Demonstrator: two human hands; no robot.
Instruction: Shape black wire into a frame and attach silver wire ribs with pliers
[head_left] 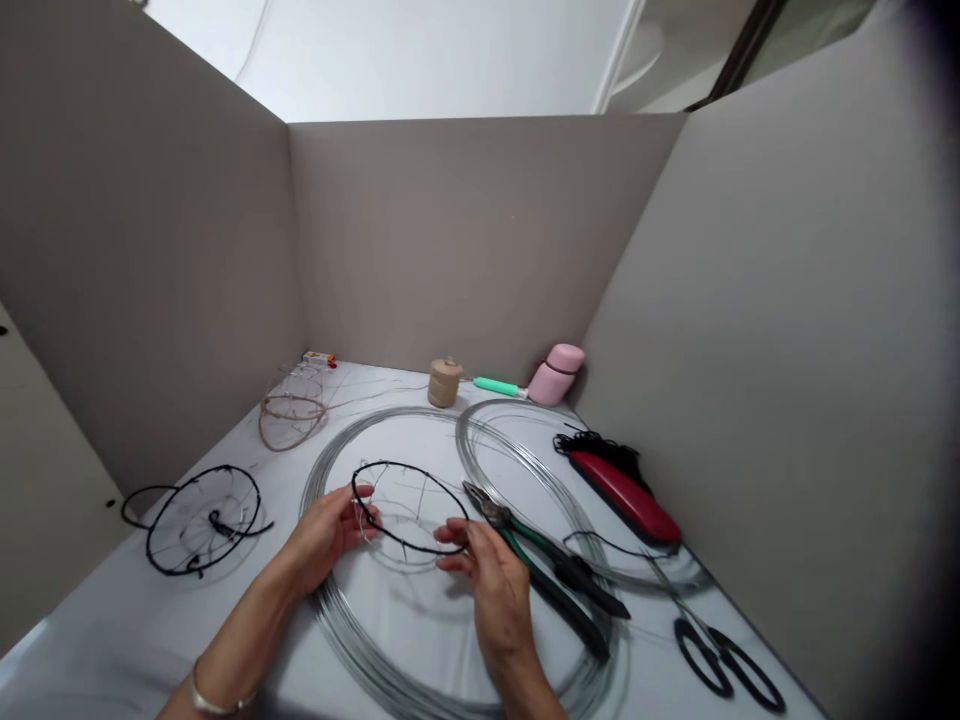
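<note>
Above the large wire coil (360,655) on the counter (97,640), apparently lifted off the surface: a black-rimmed wire frame (429,475), tilted, with thin pale wires spanning the rim and showing beneath. Left grip, that of the left hand (330,530): closed by thumb and fingers on the left edge of the rim. Right grip, that of the right hand (499,585): closed on the right edge, thumb contact partly hidden.

Step in hand, as judged: turning and adjusting the frame by fingers alone, no tool taken up. Called for next, by the same judgement: one steady hold on the rim, the other set free to straighten or fasten the thin wires, with pressure light enough not to bend the hoop.

Just beside the right hand, lying across the coil: pliers (536,545) with green-and-black handles, within easy reach for cutting or twisting. Farther right: scissors (705,635) and black cord (600,450). At far left, well apart from the left hand: a second black frame (148,545), possibly useful for comparison.
</note>
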